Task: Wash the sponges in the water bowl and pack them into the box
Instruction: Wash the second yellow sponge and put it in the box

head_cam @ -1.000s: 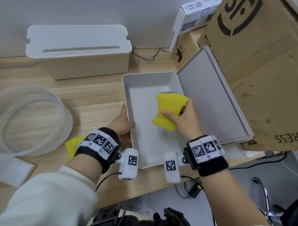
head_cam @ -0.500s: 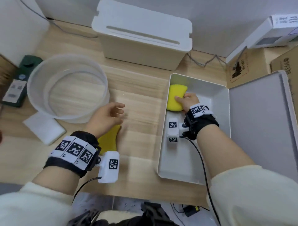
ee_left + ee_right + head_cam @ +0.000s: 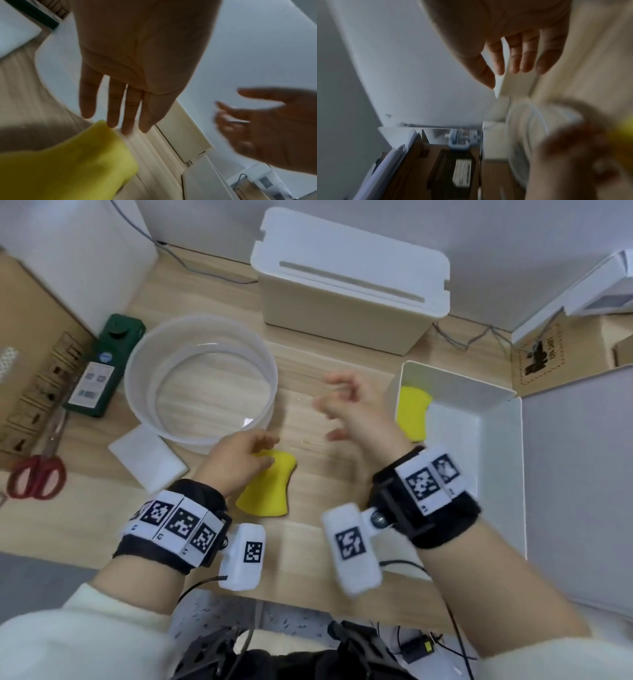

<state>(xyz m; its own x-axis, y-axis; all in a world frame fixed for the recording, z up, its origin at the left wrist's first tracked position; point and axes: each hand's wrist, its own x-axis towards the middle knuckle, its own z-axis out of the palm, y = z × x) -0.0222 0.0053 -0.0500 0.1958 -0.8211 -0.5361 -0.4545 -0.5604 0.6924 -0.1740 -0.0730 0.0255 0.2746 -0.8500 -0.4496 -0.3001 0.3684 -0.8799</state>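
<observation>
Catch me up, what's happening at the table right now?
A person is packing sponges. One yellow sponge already lies in the far corner of the open white box. The right hand hovers empty over the table between box and water bowl. The left hand, fingers straight, reaches over a second yellow sponge lying on the table near the bowl, not gripping it. A white sponge sits beside the bowl.

One yellow sponge [image 3: 412,411] lies in the open white box's [image 3: 486,440] ten o'clock corner. A second yellow sponge [image 3: 270,487] lies flat on the bench at five o'clock from the clear round water bowl [image 3: 202,378].
</observation>
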